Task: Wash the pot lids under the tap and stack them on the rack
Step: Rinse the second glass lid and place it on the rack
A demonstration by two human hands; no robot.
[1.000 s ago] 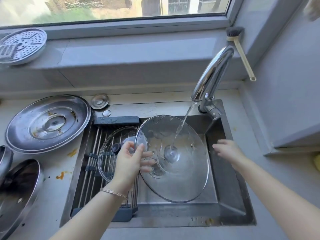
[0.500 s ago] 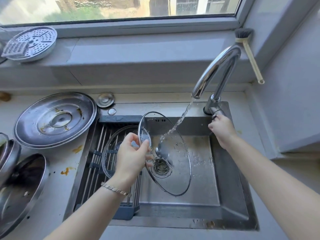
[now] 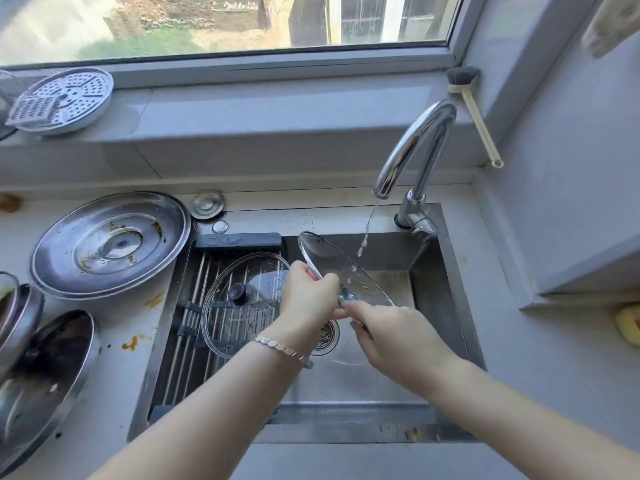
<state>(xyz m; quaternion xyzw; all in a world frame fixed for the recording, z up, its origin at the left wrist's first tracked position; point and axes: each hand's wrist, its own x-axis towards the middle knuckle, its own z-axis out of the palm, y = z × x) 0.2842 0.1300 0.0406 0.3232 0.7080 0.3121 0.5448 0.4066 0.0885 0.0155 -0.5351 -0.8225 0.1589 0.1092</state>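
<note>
I hold a glass pot lid [image 3: 332, 261] tilted nearly on edge over the sink [image 3: 446, 306]. My left hand [image 3: 308, 296] grips its rim. My right hand [image 3: 394, 337] has come to the lid's lower part, and its fingers curl round the lid near the knob. Only a thin broken trickle falls from the tap [image 3: 412, 157] onto the lid. A second glass lid [image 3: 239, 306] with a dark knob lies on the roll-up rack [image 3: 194, 327] over the sink's left half.
A large soiled steel lid [image 3: 107, 244] lies on the counter at left, and further steel lids [image 3: 41, 372] lie at the left edge. A perforated steamer plate [image 3: 62, 98] sits on the sill. A dish brush [image 3: 474, 112] leans by the tap. The drain [image 3: 325, 336] is below my hands.
The water stream has shrunk to a trickle. My right hand left the tap handle and moved down-left onto the lid. The lid has turned more edge-on.
</note>
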